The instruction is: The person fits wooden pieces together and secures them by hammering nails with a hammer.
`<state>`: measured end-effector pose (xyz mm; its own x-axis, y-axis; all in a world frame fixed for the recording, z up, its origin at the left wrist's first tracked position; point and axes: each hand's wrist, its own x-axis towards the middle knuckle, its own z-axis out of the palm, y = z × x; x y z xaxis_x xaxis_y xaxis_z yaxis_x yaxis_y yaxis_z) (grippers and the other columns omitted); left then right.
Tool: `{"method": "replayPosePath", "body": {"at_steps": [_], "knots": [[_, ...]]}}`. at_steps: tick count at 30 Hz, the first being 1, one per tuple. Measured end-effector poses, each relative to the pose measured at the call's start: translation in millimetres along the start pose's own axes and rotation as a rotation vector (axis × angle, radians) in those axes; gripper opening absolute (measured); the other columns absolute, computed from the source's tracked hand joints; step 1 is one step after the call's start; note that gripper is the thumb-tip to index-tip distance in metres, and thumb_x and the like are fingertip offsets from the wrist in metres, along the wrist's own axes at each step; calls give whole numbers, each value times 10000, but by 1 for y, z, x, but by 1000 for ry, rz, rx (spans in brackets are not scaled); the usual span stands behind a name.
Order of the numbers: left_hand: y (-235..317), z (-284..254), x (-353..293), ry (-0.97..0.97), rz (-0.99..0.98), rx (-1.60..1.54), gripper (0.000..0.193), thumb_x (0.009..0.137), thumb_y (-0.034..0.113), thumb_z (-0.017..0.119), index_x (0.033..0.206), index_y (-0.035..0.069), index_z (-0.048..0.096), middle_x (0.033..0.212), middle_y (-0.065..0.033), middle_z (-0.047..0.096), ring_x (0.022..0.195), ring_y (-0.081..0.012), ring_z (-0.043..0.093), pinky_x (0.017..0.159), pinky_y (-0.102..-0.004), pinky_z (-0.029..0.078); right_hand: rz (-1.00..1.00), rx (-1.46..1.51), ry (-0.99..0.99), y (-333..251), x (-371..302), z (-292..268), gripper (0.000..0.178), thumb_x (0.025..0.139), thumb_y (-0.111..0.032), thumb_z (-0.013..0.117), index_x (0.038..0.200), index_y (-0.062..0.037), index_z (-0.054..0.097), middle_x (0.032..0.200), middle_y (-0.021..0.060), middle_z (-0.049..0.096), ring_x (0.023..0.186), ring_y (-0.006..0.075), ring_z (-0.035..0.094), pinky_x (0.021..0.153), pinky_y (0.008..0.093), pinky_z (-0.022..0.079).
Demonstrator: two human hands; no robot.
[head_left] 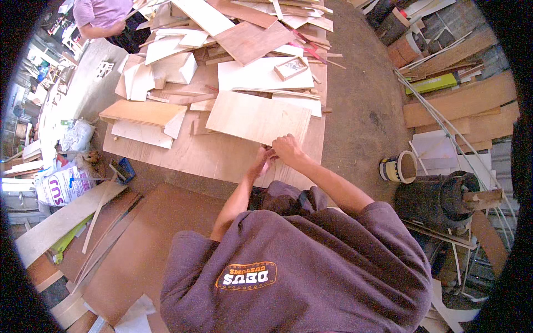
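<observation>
A pale rectangular plywood board (258, 117) lies at the front of the worktable, its near edge in front of my body. My right hand (287, 150) is closed at that near edge, with its fingers bent over the wood. Just to its left and lower, my left hand (263, 161) is closed close under the same edge, almost touching the right. What the left fingers hold is too small and covered to make out. A small wooden tray (291, 68) with little pieces in it stands on a white-faced board (239, 75) behind.
Offcuts (252, 41) are heaped across the table's far side. An angled wooden piece (145, 119) stands at the table's left. A person (102, 19) works at the far left. A bucket (398, 168) and a black drum (438, 200) stand right; sheets (144, 238) lie lower left.
</observation>
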<state>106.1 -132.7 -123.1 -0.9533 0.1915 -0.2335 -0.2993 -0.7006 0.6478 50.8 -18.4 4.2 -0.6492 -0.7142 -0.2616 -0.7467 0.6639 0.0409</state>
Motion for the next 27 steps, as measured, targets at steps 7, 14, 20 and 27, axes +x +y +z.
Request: {"method": "replayPosePath", "body": {"at_steps": [7,14,20,27], "knots": [[-12,-15,3,110,-60,106,437,891,140,711,1250,47,479,1198,-79,589,1111,-198,588,968,-389,513,13,52,21,6,4,10,162,869,-174,602,854,-101,747,903,104,736,883,248,716,808,391,530],[-24,-8,6,158,44,146,383,890,128,712,1185,42,484,1087,-78,625,945,-160,625,829,-325,546,-24,90,119,15,0,18,136,737,-186,735,794,-77,679,829,117,694,825,275,695,781,398,516],[-38,-37,18,138,-59,280,304,959,210,579,1247,118,546,1223,-19,565,1130,-182,546,947,-362,472,-31,105,102,15,2,7,138,732,-188,743,782,-69,693,814,118,699,821,275,699,776,395,521],[-41,-36,23,122,-47,262,265,944,174,608,1191,88,565,1123,-35,612,1025,-167,590,868,-332,502,-40,15,-50,20,8,0,152,855,-167,605,873,-85,732,905,100,728,894,253,709,787,384,529]]}}
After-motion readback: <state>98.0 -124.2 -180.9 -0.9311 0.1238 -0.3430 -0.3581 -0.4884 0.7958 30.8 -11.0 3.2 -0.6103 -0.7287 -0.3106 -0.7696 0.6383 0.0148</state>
